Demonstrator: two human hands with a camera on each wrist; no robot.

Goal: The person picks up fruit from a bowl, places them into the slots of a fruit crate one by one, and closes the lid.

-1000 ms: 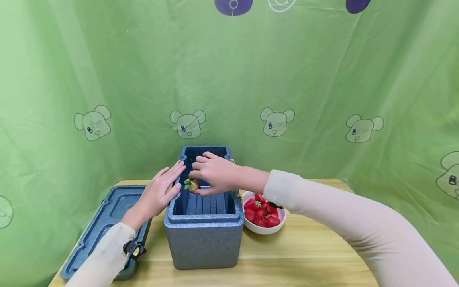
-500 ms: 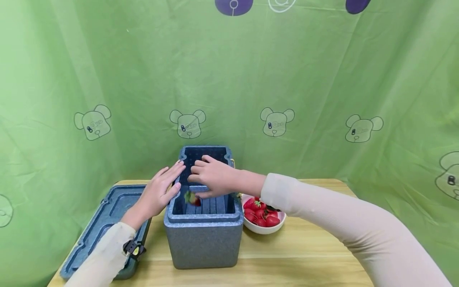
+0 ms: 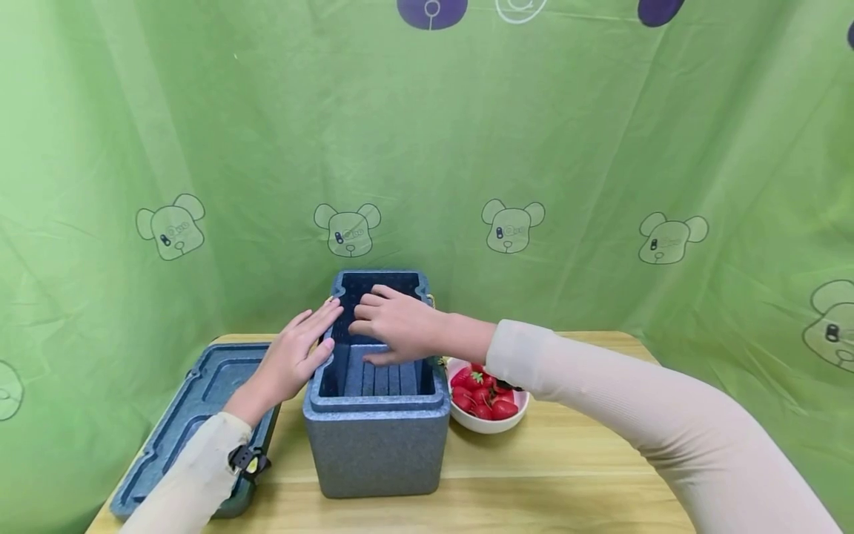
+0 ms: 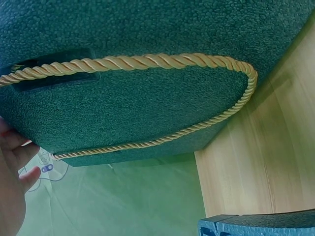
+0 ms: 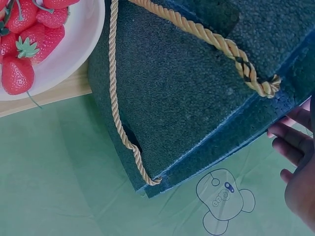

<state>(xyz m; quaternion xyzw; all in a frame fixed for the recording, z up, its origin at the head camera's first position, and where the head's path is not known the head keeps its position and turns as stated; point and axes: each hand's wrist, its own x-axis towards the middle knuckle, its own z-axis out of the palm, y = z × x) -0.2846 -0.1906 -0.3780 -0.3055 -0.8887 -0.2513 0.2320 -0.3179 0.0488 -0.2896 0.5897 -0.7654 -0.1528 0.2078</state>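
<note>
A dark blue-grey foam box (image 3: 376,456) stands without its lid on the table. My left hand (image 3: 296,360) rests on its left rim, fingers straight. Over the box opening hovers my right hand (image 3: 403,326), fingers loosely bent and apart, holding nothing. No strawberry shows on the visible part of the box floor; the right hand hides some of the inside. Right of the box, a white bowl (image 3: 490,426) holds several red strawberries (image 3: 482,393). Twisted gold rope (image 4: 147,61) hangs along the box side in the left wrist view.
The box lid (image 3: 193,423) lies at the left of the wooden table (image 3: 554,460). A green curtain (image 3: 427,141) with bear prints hangs close behind. The right forearm passes over the bowl's edge.
One second ago the right hand pinched a strawberry over the box. It let go, the strawberry dropped into the box and is out of sight now. The left hand stayed put.
</note>
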